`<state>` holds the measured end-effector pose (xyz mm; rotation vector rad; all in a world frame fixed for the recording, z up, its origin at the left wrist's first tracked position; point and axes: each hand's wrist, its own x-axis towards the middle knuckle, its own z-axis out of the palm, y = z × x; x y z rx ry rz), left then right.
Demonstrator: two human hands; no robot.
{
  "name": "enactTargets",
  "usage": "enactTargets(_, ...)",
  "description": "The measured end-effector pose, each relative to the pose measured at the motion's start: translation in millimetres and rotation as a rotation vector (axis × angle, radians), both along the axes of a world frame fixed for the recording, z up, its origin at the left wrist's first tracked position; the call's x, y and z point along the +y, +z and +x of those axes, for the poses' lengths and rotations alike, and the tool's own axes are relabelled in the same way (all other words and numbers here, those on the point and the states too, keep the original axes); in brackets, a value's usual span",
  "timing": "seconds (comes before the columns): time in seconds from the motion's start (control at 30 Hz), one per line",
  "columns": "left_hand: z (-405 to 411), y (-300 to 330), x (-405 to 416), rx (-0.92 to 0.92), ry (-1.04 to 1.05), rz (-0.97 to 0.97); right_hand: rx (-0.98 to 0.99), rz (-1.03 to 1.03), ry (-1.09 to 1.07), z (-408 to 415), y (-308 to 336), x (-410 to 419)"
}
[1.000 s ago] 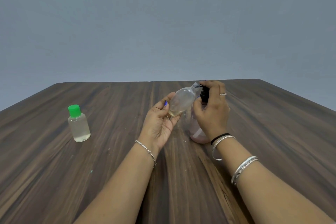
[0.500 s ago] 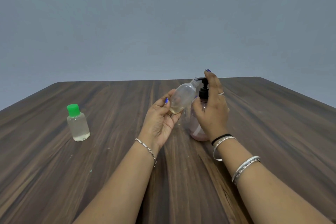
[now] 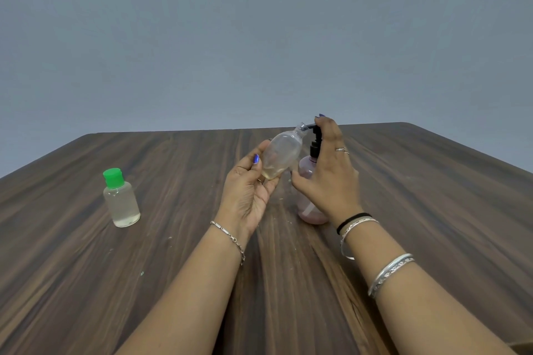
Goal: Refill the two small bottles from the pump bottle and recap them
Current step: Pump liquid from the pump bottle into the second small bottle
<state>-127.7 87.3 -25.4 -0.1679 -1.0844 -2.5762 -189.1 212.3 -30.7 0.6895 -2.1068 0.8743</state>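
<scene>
The left hand (image 3: 248,193) grips the open small bottle (image 3: 281,157), tilted so its mouth meets the spout. The right hand (image 3: 328,173), fingers extended, rests on the pump bottle (image 3: 307,181) head, positioned to dispense. The capped bottle (image 3: 121,200) stands aside on the surface (image 3: 144,282).

right hand (image 3: 327,173) covering much of the pump bottle (image 3: 307,170), pump head hidden under its fingers, uncapped bottle (image 3: 281,157) base behind left hand (image 3: 248,196) fingers, forearms cut off at bottom edge

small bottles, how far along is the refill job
Looks done: green-capped bottle stands capped, holding liquid. In hand: left hand tilts the uncapped bottle to the pump bottle spout, right hand on the pump; little liquid inside. Left: fill, recap; its cap isn't visible.
</scene>
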Motion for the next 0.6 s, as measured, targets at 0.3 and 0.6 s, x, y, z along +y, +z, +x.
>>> enactTargets(0.3, -0.7, -2.8, 0.7, -0.008, 0.025, 0.020, 0.068, -0.092, -0.055, 1.3, -4.7, -8.4)
enactTargets(0.6, -0.1, -0.2, 1.9, -0.009, 0.042, 0.021, 0.074, -0.052, -0.055, 2.0, -1.5, -8.8)
